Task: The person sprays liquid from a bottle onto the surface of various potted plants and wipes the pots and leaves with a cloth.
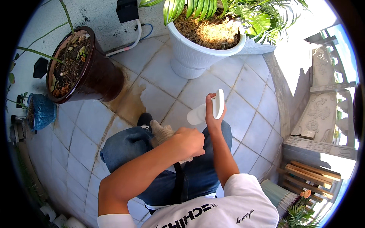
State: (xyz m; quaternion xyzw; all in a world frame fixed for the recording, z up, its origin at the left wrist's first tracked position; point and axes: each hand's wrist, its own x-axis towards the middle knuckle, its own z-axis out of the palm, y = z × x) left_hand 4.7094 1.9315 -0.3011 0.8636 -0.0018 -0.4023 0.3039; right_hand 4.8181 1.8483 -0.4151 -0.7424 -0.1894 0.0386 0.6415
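My left hand (190, 142) is closed, knuckles up, over a bunched beige cloth (161, 133) in front of my knees. The cloth sticks out past the hand on its far left side, and its middle is hidden under my fist and forearm. In my right hand (216, 114) is a white spray bottle (195, 114) with a translucent body, tilted so the body points left. My fingers wrap around its white spray head (219, 104), above my right knee.
A white planter (186, 57) with a leafy plant stands ahead. To the left are a dark brown pot (102, 76) on stained tiles (131, 102) and a small blue pot (42, 112). A carved stone railing (319, 110) and a slatted wooden piece (310, 178) are at right.
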